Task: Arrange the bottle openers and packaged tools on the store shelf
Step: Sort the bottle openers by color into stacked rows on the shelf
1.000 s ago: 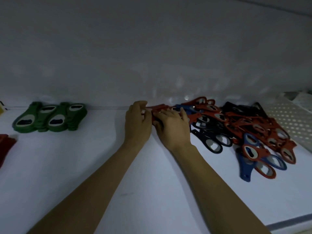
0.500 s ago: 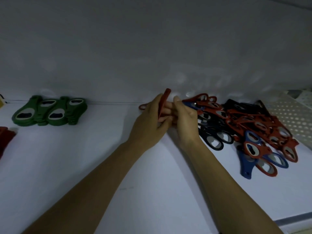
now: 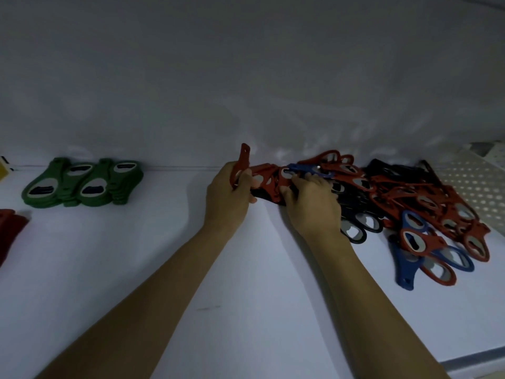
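A mixed heap of red, blue and black bottle openers (image 3: 404,203) lies at the right of the white shelf (image 3: 136,269), against the back wall. My left hand (image 3: 228,199) grips a red opener (image 3: 242,160) that stands upright at the heap's left end. My right hand (image 3: 311,203) lies on the heap beside it, its curled fingers pinching red openers (image 3: 269,181) at the left end. A neat row of green openers (image 3: 82,183) sits at the back left.
More red items (image 3: 9,228) show at the left edge, and a yellow corner (image 3: 4,172) behind them. A perforated white divider (image 3: 475,187) bounds the shelf on the right. The shelf's front edge (image 3: 475,363) runs across the lower right.
My left hand has lifted a red opener from flat to upright. My right hand has moved right, onto the heap, and taken hold of more red openers.
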Tool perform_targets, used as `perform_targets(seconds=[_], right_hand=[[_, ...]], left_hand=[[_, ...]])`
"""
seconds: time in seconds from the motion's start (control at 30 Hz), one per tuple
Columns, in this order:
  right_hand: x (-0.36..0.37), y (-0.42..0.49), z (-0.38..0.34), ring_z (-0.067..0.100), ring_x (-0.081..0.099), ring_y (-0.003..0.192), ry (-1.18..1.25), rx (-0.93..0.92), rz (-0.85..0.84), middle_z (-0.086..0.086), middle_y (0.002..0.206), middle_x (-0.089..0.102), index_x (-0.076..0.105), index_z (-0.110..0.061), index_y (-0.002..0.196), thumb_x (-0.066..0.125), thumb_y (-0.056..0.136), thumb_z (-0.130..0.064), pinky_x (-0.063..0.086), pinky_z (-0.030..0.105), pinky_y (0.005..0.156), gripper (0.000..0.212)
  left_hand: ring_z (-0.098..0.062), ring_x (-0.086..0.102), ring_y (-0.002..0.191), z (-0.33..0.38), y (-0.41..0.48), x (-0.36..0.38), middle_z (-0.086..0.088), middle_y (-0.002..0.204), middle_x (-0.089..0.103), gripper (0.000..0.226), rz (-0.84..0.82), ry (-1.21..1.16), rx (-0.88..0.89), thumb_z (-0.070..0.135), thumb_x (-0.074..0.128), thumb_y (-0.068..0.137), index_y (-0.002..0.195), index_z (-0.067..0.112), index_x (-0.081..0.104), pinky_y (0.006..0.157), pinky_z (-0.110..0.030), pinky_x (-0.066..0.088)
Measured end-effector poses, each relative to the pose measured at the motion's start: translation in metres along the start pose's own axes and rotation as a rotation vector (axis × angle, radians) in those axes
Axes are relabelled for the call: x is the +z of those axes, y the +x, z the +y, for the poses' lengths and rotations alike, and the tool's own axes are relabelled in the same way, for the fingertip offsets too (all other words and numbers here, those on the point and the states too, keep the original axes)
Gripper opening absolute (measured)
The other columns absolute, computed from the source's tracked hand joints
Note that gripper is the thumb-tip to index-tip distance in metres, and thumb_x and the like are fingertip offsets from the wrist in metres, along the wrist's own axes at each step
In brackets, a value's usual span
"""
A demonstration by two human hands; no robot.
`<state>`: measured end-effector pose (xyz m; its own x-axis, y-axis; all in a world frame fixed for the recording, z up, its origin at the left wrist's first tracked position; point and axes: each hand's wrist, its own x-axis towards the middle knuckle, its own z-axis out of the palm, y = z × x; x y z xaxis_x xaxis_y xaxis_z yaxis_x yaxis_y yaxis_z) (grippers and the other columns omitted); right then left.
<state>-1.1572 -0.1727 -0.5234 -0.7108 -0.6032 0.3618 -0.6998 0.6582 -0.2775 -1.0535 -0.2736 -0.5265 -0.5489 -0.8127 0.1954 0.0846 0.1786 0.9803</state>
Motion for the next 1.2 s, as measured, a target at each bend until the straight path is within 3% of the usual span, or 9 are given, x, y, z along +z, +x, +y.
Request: perform_targets(seconds=[0.13,0.2,0.27,0.37,0.5,0.67,0.9,1.03,1.2], right_hand=[[-0.004,0.002,-0.002,0.035,0.06,0.087,0.064,-0.109,0.306,0.016,0.092,0.065,0.068,-0.007,0.087,0.059,0.086,-0.007,0.041,0.036,0.066,0.009],[-0.009,0.004,-0.001,0.014,0.054,0.084,0.29,-0.062,0.416,0.001,0.093,0.058,0.065,-0.013,0.087,0.065,0.082,-0.012,0.04,0.031,0.067,0.006],[-0.013,0.004,-0.004,0.004,0.046,0.07,0.461,-0.043,0.468,-0.008,0.087,0.049,0.061,-0.011,0.087,0.062,0.089,-0.025,0.036,0.027,0.059,0.015],[-0.014,-0.005,-0.014,0.016,0.052,0.063,0.343,-0.312,0.601,0.01,0.084,0.054,0.072,-0.005,0.089,0.056,0.094,-0.027,0.044,0.027,0.05,0.028],[-0.007,-0.005,-0.022,0.02,0.057,0.055,0.282,-0.42,0.575,0.012,0.082,0.061,0.072,-0.007,0.085,0.056,0.09,-0.03,0.047,0.026,0.046,0.029],[-0.01,-0.007,-0.021,0.007,0.055,0.073,0.525,-0.322,0.58,0.012,0.09,0.061,0.064,-0.001,0.092,0.06,0.092,-0.019,0.051,0.025,0.06,0.018],[0.003,-0.014,-0.041,0.023,0.065,0.066,0.463,-0.494,0.394,0.011,0.092,0.064,0.065,-0.004,0.112,0.054,0.094,-0.013,0.056,0.038,0.053,0.023],[0.01,-0.013,-0.04,0.023,0.065,0.079,0.553,-0.578,0.269,0.011,0.094,0.066,0.067,-0.003,0.108,0.057,0.085,0.005,0.056,0.038,0.062,0.026],[0.01,-0.018,-0.039,0.021,0.063,0.08,0.69,-0.486,0.166,0.006,0.085,0.068,0.07,-0.005,0.087,0.05,0.08,-0.009,0.054,0.04,0.069,0.022]], left_hand=[[0.0,0.057,0.051,0.001,-0.002,0.0,0.008,0.075,0.065,0.013,-0.009,0.009,0.009,0.022,0.046,0.099,0.096,0.022,0.058,0.051,-0.011,0.042],[0.0,0.056,0.051,0.001,-0.002,0.0,0.007,0.075,0.067,0.017,-0.027,0.013,0.017,0.024,0.044,0.1,0.092,0.022,0.059,0.051,-0.01,0.041],[-0.002,0.056,0.05,0.002,-0.002,0.001,0.005,0.074,0.068,0.021,-0.042,0.028,0.011,0.026,0.042,0.1,0.089,0.023,0.06,0.05,-0.01,0.041],[-0.007,0.058,0.05,0.005,-0.004,0.001,0.002,0.073,0.068,0.029,-0.051,0.024,-0.012,0.028,0.039,0.101,0.083,0.019,0.06,0.049,-0.012,0.043],[-0.011,0.06,0.046,0.007,-0.005,0.001,-0.001,0.075,0.068,0.027,-0.036,0.028,-0.009,0.031,0.038,0.101,0.088,0.021,0.059,0.044,-0.012,0.04],[-0.007,0.059,0.045,0.008,-0.004,0.002,-0.001,0.08,0.067,0.031,0.043,-0.01,-0.045,0.041,0.037,0.099,0.089,0.02,0.058,0.042,-0.013,0.039],[-0.002,0.063,0.057,0.009,-0.006,0.001,0.007,0.076,0.066,0.034,0.064,-0.078,-0.054,0.046,0.035,0.098,0.09,0.024,0.06,0.054,-0.023,0.051],[-0.005,0.065,0.067,0.007,0.0,-0.002,0.005,0.078,0.066,0.027,0.06,-0.208,-0.099,0.037,0.043,0.099,0.088,0.02,0.061,0.067,-0.03,0.055],[-0.013,0.06,0.076,-0.002,0.006,-0.003,0.006,0.08,0.06,0.013,0.078,-0.073,-0.065,0.019,0.048,0.097,0.102,0.013,0.059,0.069,-0.022,0.05]])
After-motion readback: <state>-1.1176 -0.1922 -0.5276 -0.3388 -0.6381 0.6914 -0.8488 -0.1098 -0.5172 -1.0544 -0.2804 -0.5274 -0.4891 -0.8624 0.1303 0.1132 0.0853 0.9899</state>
